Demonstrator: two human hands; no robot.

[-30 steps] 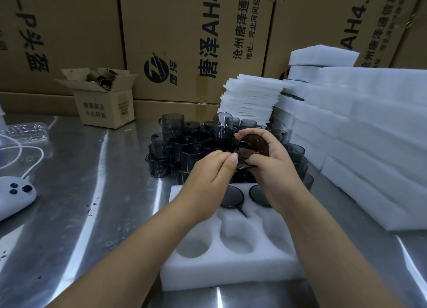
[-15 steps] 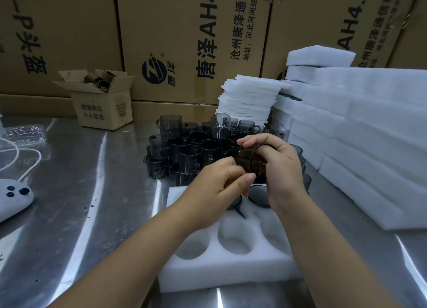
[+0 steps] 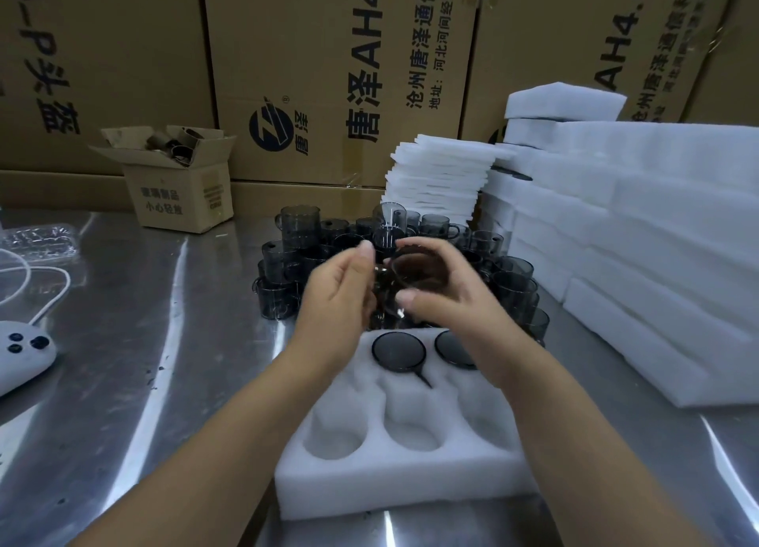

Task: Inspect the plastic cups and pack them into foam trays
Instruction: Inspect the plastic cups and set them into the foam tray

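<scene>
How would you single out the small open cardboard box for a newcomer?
Large printed brown cartons line the back of the shiny steel table. At their foot, to the left, sits the small brown cardboard box; it alone has open flaps, with dark cylindrical pieces inside.

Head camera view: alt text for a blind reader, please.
The right hand holds a smoky plastic cup above a white foam tray, the left hand beside it. Two cups sit in the tray's far pockets; more cups crowd the steel table behind.

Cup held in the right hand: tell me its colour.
Smoky, see-through dark grey-brown cup; the head view shows it best, gripped by the right hand.
</scene>
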